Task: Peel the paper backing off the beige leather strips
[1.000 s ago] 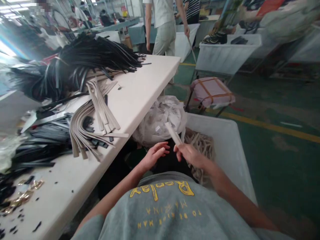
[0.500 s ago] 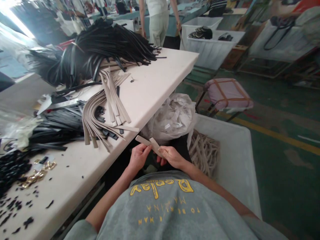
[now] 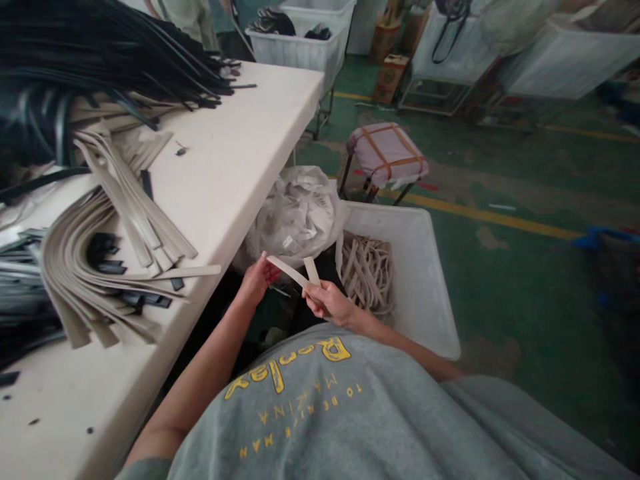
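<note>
My right hand (image 3: 327,303) is closed on a beige strap (image 3: 287,270) in front of my shirt. Two flat ends rise from the grip in a V; whether they belong to one strap or two I cannot tell. Beside the longer end, my left hand (image 3: 257,279) has its fingers apart, with the strap's tip close to or touching the thumb. On the white table (image 3: 285,100) to the left lies a curved bundle of beige straps (image 3: 75,247), with short black pieces (image 3: 145,300) among them.
A big pile of black straps (image 3: 125,47) covers the far left of the table. Below its edge sits a plastic bag of white scraps (image 3: 300,213). A white bin (image 3: 425,280) holds tangled beige strips (image 3: 370,273). Beyond stands a padded stool (image 3: 387,150).
My left hand has let go of the strap and opened, moving left a little. My right hand now holds the strap alone. The view has swung right.
</note>
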The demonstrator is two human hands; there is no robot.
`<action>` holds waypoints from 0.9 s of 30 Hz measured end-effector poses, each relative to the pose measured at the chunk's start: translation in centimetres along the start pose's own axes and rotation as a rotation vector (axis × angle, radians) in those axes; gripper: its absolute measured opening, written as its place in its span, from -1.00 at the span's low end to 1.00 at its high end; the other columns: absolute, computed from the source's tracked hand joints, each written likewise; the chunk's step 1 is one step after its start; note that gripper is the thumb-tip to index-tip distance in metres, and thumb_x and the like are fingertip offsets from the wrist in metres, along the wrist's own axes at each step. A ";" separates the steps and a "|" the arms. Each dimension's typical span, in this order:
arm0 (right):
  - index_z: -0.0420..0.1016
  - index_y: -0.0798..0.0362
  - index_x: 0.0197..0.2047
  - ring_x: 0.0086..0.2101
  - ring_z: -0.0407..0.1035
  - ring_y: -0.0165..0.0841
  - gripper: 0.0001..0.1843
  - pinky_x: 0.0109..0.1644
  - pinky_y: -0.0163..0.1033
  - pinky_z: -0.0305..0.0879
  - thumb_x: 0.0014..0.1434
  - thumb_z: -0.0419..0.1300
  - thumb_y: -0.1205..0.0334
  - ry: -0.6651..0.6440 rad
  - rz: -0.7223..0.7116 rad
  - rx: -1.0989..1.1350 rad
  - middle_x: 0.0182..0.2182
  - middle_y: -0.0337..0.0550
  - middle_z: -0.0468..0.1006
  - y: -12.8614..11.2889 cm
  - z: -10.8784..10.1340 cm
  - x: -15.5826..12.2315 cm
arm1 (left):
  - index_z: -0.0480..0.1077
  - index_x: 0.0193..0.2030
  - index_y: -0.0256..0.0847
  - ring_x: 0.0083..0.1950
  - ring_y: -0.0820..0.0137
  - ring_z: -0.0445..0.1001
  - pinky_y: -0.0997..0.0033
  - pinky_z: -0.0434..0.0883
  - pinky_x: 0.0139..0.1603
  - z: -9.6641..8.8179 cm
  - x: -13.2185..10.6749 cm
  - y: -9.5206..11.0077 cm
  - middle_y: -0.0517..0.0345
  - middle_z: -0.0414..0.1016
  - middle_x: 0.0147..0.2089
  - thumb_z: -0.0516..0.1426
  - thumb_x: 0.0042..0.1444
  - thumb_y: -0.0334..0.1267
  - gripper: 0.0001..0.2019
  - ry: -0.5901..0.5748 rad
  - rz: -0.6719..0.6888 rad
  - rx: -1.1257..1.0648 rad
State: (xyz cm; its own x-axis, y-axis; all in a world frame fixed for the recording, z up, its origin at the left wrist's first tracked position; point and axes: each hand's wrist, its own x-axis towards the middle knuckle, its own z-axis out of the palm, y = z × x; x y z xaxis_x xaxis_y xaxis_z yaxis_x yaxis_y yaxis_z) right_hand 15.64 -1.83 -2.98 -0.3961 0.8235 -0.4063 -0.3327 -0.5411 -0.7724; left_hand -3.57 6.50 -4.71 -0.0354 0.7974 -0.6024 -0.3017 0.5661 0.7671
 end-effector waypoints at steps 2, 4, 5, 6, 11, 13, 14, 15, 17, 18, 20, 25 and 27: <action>0.40 0.10 -0.38 -0.75 0.10 -0.58 -0.43 -0.69 -0.44 -0.05 -0.02 0.38 -0.28 0.026 0.022 0.090 -0.71 -0.38 0.34 0.4 -0.9 -0.9 | 0.52 -0.25 -0.30 -0.36 0.38 0.58 0.48 0.46 -0.41 1.6 1.5 0.4 -0.05 0.61 -0.28 0.25 0.16 0.14 -0.55 -0.014 -0.106 0.037; 0.40 0.11 -0.39 -0.74 0.12 -0.58 -0.44 -0.68 -0.44 -0.04 -0.01 0.39 -0.26 0.055 0.017 0.134 -0.70 -0.36 0.35 0.5 -1.5 -1.8 | 0.51 -0.23 -0.29 -0.43 0.43 0.54 0.53 0.38 -0.51 2.9 2.6 0.5 0.00 0.60 -0.30 0.29 0.14 0.10 -0.59 0.007 -0.096 0.095; 0.40 0.11 -0.40 -0.73 0.13 -0.58 -0.45 -0.68 -0.44 -0.04 -0.01 0.39 -0.25 0.070 0.009 0.145 -0.70 -0.35 0.36 0.6 -1.8 -2.1 | 0.50 -0.23 -0.28 -0.48 0.46 0.51 0.55 0.32 -0.55 3.5 3.0 0.4 0.05 0.59 -0.33 0.32 0.10 0.07 -0.61 0.030 -0.068 0.120; 0.40 0.11 -0.40 -0.73 0.13 -0.58 -0.45 -0.68 -0.44 -0.04 -0.01 0.39 -0.25 0.084 0.001 0.151 -0.70 -0.34 0.36 0.6 -2.0 -2.3 | 0.49 -0.24 -0.27 -0.53 0.50 0.47 0.57 0.27 -0.58 4.0 3.4 0.4 0.09 0.58 -0.36 0.36 0.06 0.02 -0.63 0.050 -0.041 0.137; 0.43 0.11 -0.40 -0.72 0.17 -0.57 -0.44 -0.67 -0.44 0.01 -0.03 0.40 -0.26 0.153 -0.066 0.146 -0.68 -0.33 0.40 0.3 -2.7 -1.7 | 0.40 -0.38 -0.24 -0.62 0.59 0.32 0.61 0.16 -0.62 5.2 4.0 0.6 0.26 0.46 -0.50 0.45 -0.13 -0.13 -0.64 0.065 0.002 0.117; 0.44 0.12 -0.41 -0.71 0.19 -0.57 -0.45 -0.66 -0.43 0.04 0.00 0.38 -0.26 0.177 -0.116 0.136 -0.65 -0.31 0.43 -0.1 -2.9 -1.0 | 0.37 -0.40 -0.23 -0.60 0.60 0.32 0.61 0.19 -0.59 5.1 3.5 0.8 0.28 0.45 -0.50 0.46 -0.17 -0.15 -0.62 0.055 0.012 0.099; 0.45 0.12 -0.42 -0.71 0.20 -0.57 -0.46 -0.66 -0.43 0.05 0.01 0.37 -0.25 0.185 -0.146 0.123 -0.62 -0.28 0.46 -0.4 -3.0 -0.7 | 0.36 -0.41 -0.23 -0.58 0.59 0.34 0.61 0.21 -0.57 4.9 3.0 0.8 0.27 0.46 -0.49 0.46 -0.19 -0.15 -0.61 0.052 0.014 0.089; 0.46 0.12 -0.41 -0.70 0.20 -0.57 -0.47 -0.66 -0.42 0.05 0.03 0.35 -0.24 0.192 -0.178 0.104 -0.58 -0.25 0.51 -0.8 -3.1 -0.3 | 0.37 -0.40 -0.23 -0.54 0.57 0.39 0.60 0.24 -0.54 4.6 2.3 0.8 0.26 0.48 -0.46 0.46 -0.21 -0.15 -0.61 0.047 0.024 0.082; 0.50 0.13 -0.38 -0.69 0.22 -0.58 -0.49 -0.65 -0.40 0.06 0.07 0.34 -0.22 0.195 -0.239 0.058 -0.44 -0.14 0.62 -1.6 -3.2 0.2 | 0.40 -0.41 -0.23 -0.42 0.50 0.49 0.58 0.31 -0.45 3.8 0.6 0.6 0.22 0.51 -0.41 0.46 -0.22 -0.13 -0.63 0.023 0.092 0.105; 0.52 0.13 -0.36 -0.68 0.22 -0.59 -0.50 -0.65 -0.40 0.07 0.08 0.33 -0.21 0.184 -0.255 0.037 -0.34 -0.08 0.66 -2.1 -3.3 0.4 | 0.42 -0.41 -0.23 -0.36 0.46 0.52 0.56 0.33 -0.41 3.3 -0.4 0.5 0.20 0.52 -0.40 0.45 -0.21 -0.11 -0.64 0.008 0.148 0.139; 0.54 0.12 -0.30 -0.67 0.23 -0.59 -0.52 -0.65 -0.39 0.07 0.10 0.33 -0.19 0.132 -0.237 0.008 -0.18 0.01 0.69 -3.0 -3.2 0.7 | 0.47 -0.40 -0.24 -0.31 0.41 0.53 0.53 0.36 -0.35 2.2 -2.5 0.1 0.18 0.53 -0.39 0.42 -0.17 -0.07 -0.67 -0.013 0.277 0.220; 0.55 0.10 -0.29 -0.66 0.22 -0.60 -0.47 -0.64 -0.39 0.07 0.08 0.31 -0.27 0.012 -0.195 -0.031 -0.10 -0.02 0.68 -3.9 -2.0 1.0 | 0.52 -0.32 -0.20 -0.32 0.37 0.54 0.43 0.40 -0.26 0.0 -6.9 -0.8 0.17 0.56 -0.39 0.33 -0.01 -0.07 -0.75 -0.017 0.441 0.322; 0.57 0.10 -0.29 -0.66 0.23 -0.59 -0.44 -0.61 -0.38 0.10 0.10 0.29 -0.31 -0.030 -0.245 -0.119 -0.20 -0.08 0.68 -3.8 -1.3 0.8 | 0.51 -0.34 -0.18 -0.35 0.39 0.49 0.43 0.38 -0.27 -0.5 -8.0 -1.0 0.18 0.54 -0.41 0.30 0.03 -0.10 -0.80 -0.021 0.512 0.425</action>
State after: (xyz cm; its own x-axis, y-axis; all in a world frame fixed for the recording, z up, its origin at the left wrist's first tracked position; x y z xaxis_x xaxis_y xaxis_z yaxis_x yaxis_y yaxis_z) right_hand 17.67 1.15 -0.97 -0.3421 0.9208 -0.1873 -0.3196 -0.3015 -0.8983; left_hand -3.50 -0.49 -0.77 -0.0545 0.9890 -0.1376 0.1503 0.1444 0.9780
